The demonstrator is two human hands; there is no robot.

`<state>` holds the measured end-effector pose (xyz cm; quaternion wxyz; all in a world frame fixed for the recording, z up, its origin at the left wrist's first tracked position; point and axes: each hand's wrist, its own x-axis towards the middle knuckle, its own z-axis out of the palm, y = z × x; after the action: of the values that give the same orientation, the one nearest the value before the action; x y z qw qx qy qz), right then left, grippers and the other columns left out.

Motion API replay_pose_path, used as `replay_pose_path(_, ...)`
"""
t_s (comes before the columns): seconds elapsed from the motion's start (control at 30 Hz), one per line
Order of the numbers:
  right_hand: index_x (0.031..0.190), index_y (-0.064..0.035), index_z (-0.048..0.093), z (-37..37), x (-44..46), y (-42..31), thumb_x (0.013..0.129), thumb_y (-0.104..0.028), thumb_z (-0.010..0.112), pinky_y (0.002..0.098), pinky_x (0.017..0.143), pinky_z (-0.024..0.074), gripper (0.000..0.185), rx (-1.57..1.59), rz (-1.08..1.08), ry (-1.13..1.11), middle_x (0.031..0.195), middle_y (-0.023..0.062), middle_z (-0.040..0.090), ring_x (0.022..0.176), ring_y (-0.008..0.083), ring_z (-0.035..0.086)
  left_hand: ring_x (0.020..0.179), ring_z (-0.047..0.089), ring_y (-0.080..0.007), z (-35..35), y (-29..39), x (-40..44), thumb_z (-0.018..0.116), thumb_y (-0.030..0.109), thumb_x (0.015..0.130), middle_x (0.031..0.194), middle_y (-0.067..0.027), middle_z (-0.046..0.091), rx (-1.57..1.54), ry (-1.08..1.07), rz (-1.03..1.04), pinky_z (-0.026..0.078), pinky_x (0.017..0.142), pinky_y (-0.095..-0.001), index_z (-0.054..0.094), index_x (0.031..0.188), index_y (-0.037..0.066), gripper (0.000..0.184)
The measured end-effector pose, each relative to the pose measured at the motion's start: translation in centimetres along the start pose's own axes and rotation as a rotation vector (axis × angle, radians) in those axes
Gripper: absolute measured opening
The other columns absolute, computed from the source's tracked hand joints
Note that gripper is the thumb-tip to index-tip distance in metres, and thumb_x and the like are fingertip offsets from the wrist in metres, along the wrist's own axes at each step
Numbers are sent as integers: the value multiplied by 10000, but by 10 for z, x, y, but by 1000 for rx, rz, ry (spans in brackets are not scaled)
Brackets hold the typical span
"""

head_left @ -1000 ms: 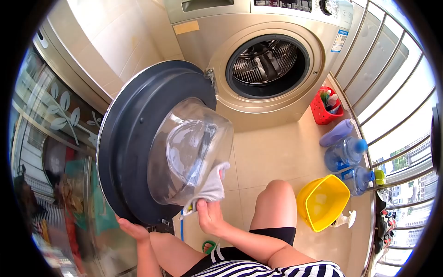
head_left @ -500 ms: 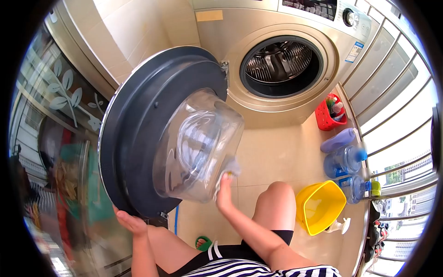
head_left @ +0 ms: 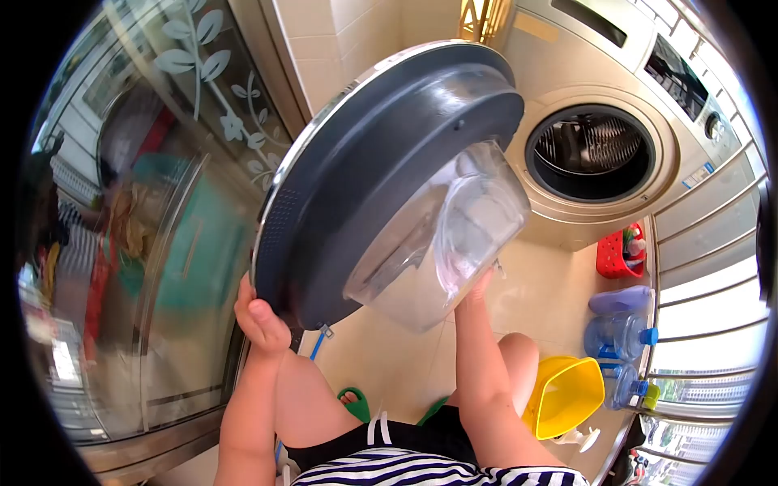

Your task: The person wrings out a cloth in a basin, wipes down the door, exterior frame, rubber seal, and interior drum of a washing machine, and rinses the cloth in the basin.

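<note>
The round washing machine door, dark grey inside with a clear bulging bowl, stands wide open in front of me. My left hand grips its lower left edge, fingers behind the rim and thumb in front. Behind the lower right side of the clear bowl is my right hand, mostly hidden by it. A pale patch shows through the plastic there, and the cloth in that hand can barely be made out. Right of the door, the machine's drum opening shows bare metal inside.
A yellow basin is on the floor by my right knee. Along the railing stand a red basket, a purple bottle and blue water jugs. A glass sliding door is close on the left.
The view has turned left, so the machine sits farther right. My right hand with the cloth has moved from the bowl's near edge to behind its right side. My left hand still holds the rim.
</note>
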<state>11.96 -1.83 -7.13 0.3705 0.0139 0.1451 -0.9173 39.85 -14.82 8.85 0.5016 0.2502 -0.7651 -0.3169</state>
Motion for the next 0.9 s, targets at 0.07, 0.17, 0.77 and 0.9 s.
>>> replay_pose_path(0.07,1387,-76,426,-6,-8,9,954,-452,361,463,1076,355,577,77,29,-98,1386,111,469,1254,329,446,926,642,-238,-1,-4,2,296,587,975,1019,-166,662,48,14,13,475,816,-301,522,1213,-107,768)
replay_pose_path(0.17,1344,-95,462,1,-45,38,958,-421,387,489,1021,415,510,301,93,51,1352,134,498,1229,329,482,1031,599,-264,-11,-8,0,279,545,991,1119,-188,619,5,-79,-8,437,897,-321,498,1239,-121,743)
replay_pose_path(0.77,1419,75,261,235,-158,22,980,-217,232,499,1167,264,528,666,432,341,1476,262,294,1379,408,287,876,630,-278,-9,-12,9,410,421,1001,1018,-185,640,-75,-50,56,479,787,-337,551,1215,-64,548)
replay_pose_path(0.9,1405,115,250,251,-166,2,957,-170,306,488,1166,265,534,586,485,282,1485,292,256,1390,406,269,893,629,-286,-10,-9,10,437,384,1000,1047,-190,636,-93,-41,99,480,807,-336,553,1213,-57,503)
